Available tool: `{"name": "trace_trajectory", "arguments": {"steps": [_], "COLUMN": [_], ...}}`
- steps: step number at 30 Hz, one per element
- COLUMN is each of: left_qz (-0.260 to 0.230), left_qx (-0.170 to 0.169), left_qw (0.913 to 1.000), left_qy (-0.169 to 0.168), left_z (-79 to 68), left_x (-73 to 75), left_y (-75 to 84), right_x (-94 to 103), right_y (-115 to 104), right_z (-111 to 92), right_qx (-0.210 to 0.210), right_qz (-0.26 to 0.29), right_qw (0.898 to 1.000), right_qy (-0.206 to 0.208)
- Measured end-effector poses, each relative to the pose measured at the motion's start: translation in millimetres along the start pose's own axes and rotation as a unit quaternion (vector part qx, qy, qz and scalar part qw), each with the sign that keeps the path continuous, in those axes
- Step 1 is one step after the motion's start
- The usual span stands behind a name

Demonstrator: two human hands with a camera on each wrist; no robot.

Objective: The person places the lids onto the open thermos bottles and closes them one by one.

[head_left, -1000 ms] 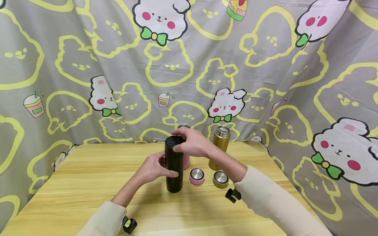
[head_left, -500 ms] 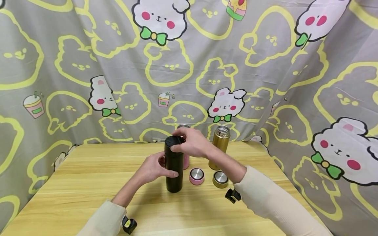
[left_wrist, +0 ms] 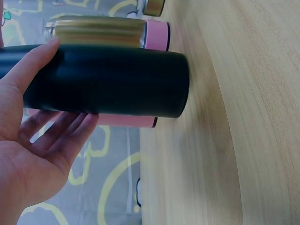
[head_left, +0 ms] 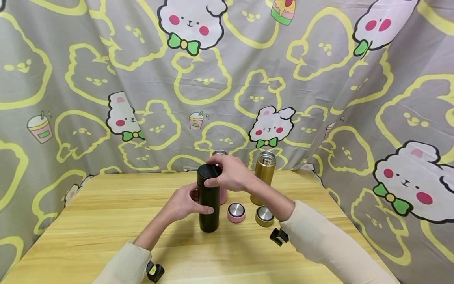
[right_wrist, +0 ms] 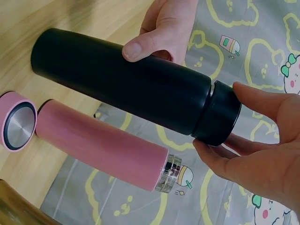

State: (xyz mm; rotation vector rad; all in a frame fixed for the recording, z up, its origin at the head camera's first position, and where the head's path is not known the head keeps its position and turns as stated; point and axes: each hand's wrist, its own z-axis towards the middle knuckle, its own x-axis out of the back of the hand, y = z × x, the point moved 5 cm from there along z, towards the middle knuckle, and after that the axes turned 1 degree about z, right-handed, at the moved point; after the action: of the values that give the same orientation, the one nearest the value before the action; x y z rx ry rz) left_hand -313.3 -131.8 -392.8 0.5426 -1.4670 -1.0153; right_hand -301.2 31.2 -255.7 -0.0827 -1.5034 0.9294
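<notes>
A black thermos bottle [head_left: 209, 209] stands upright on the table in the head view. My left hand [head_left: 182, 203] grips its body, thumb across the front and fingers behind. At the top, my right hand [head_left: 232, 172] holds the bottle's black lid [right_wrist: 218, 115] between thumb and fingers. A thin seam with a sliver of metal shows between lid and body in the right wrist view. Behind stands a pink thermos bottle [right_wrist: 101, 145] without its lid, partly hidden by the black one in the head view. To the right is an uncapped gold thermos bottle [head_left: 262, 179].
A pink lid [head_left: 235, 213] and a gold lid [head_left: 264, 216] lie on the wooden table [head_left: 117, 205], steel side up, in front of their bottles. A patterned curtain [head_left: 149, 79] hangs behind the table and at its sides.
My right thumb has shifted slightly left and down along the black lid's side. The left hand and the bottles stay in place.
</notes>
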Motion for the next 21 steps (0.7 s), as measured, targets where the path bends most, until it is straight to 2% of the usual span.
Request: {"name": "trace_trajectory", "arguments": {"steps": [10,21], "left_qz": [-0.002,0.005], "left_qx": [-0.003,-0.003], "left_qw": [1.0000,1.0000], "left_qy": [0.001,0.003], "left_z": [0.2,0.4], "left_x": [0.9,1.4], "left_y": [0.8,0.8], "right_x": [0.5,-2.3], "right_y": [-2.3,-0.1], "right_z": [1.9,2.3], "right_qx": [0.000,-0.001], "right_qz": [-0.011,-0.013], "right_qw": [1.000,0.998], "right_qy": [0.009,0.058]}}
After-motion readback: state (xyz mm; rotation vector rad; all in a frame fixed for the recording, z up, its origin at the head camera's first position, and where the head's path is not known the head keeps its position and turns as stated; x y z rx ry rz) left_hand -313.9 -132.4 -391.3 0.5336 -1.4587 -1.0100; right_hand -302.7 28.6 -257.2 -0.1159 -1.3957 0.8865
